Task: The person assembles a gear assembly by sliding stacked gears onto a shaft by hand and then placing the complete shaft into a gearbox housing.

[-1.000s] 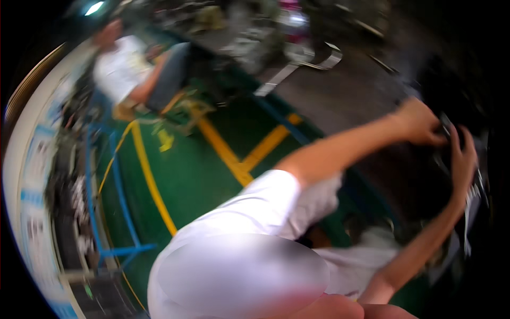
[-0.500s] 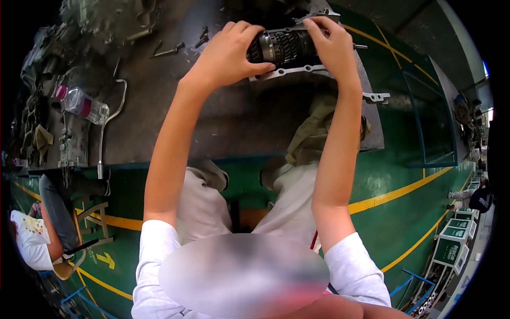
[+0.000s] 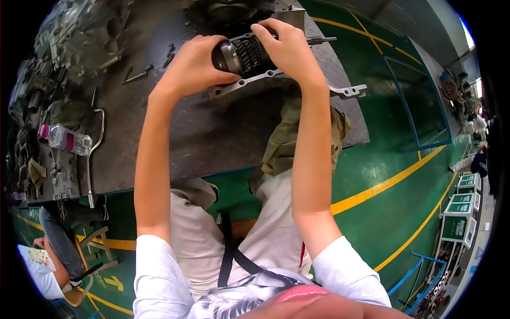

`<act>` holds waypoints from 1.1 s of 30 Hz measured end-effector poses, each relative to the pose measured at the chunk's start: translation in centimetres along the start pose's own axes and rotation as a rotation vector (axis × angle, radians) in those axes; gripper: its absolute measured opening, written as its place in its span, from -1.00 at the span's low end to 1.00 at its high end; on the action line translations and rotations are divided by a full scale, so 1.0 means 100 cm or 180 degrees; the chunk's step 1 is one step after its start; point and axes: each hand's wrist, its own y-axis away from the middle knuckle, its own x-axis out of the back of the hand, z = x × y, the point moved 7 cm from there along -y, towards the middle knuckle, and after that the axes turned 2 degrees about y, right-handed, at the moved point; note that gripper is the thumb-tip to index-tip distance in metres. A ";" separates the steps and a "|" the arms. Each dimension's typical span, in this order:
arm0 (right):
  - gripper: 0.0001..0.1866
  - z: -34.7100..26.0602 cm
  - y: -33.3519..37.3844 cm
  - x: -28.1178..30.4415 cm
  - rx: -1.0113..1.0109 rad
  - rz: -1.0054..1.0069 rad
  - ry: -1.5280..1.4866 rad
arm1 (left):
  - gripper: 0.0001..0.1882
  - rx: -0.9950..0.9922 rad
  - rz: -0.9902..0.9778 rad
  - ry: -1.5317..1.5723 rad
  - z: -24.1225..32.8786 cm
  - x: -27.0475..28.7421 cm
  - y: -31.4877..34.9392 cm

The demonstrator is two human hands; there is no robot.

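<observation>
A dark gear shaft (image 3: 248,56) with toothed gears and a bright metal ring lies in a metal gearbox housing half (image 3: 259,77). Its thin end (image 3: 321,40) sticks out past the right side of the housing. My left hand (image 3: 192,61) is curled round the shaft's left end, thumb on the near side and fingers on the far side. Over the right part of the gears arches my right hand (image 3: 289,50), with its fingertips at the far rim of the housing. What lies under the right palm is hidden.
On the metal table (image 3: 159,154) lie bolts (image 3: 139,74), a bent steel bar (image 3: 98,143) and a plastic bottle (image 3: 71,140). Large gearbox castings (image 3: 85,37) crowd the far left. Olive cloth (image 3: 284,141) hangs by the near edge. A person (image 3: 48,268) sits at lower left; a blue frame (image 3: 417,95) stands right.
The view has shifted, so the table, the housing and both hands appear further left. Both hands keep nearly the same hold on the gear shaft.
</observation>
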 end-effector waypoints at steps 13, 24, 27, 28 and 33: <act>-0.64 0.000 -0.001 -0.005 0.0077 -0.0159 -0.0009 | -0.25 0.0131 -0.0214 0.0657 -0.016 0.006 0.006; -0.44 -0.015 0.010 -0.026 0.0499 -0.0637 0.1103 | -0.25 0.0015 0.0033 0.0840 -0.019 0.003 0.011; -0.46 -0.015 0.007 -0.024 0.0386 -0.0767 0.1024 | -0.24 0.0055 0.0028 0.0675 -0.026 0.006 0.014; -0.46 -0.014 0.007 -0.023 0.0353 -0.0840 0.0795 | -0.25 0.0021 -0.0013 0.0755 -0.026 0.011 0.017; -0.43 -0.024 0.011 -0.016 0.0579 -0.1062 0.0727 | -0.27 0.0301 -0.0130 0.0773 -0.047 0.021 0.030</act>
